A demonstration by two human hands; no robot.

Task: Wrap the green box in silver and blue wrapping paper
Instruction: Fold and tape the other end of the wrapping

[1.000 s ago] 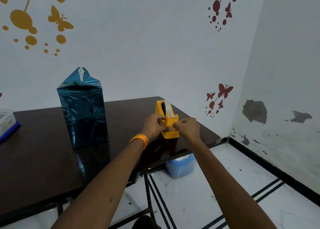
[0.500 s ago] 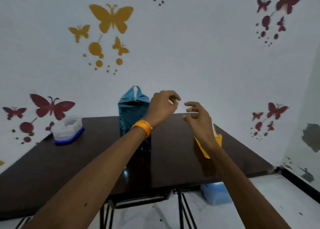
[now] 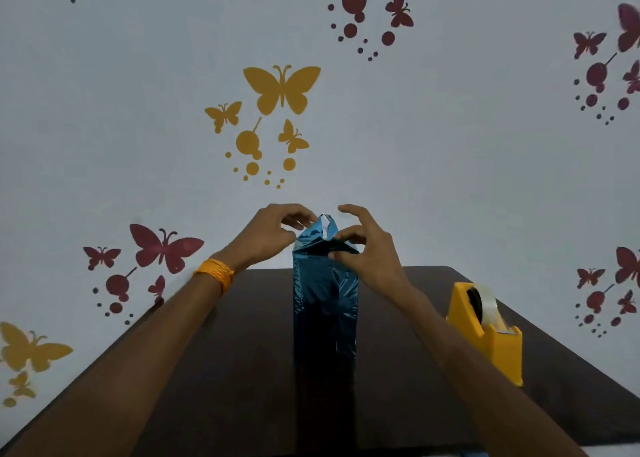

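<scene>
**Both hands at the peak of the wrapped box**

The tall wrapped box [image 3: 325,318] stands upright mid-table [image 3: 242,359]. Its crinkled, glossy blue wrapping paper [image 3: 320,238] is gathered into a point on top. The right hand [image 3: 370,249] pinches the fold beneath that point. The left hand [image 3: 273,235] curls against the other side, and I cannot tell its grip. A yellow tape dispenser [image 3: 485,332] stands apart on the right.

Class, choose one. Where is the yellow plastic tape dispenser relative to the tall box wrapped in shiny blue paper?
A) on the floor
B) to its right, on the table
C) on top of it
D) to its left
B: the yellow plastic tape dispenser stands on the dark brown table, right of the tall blue-wrapped box, apart from it.
</scene>
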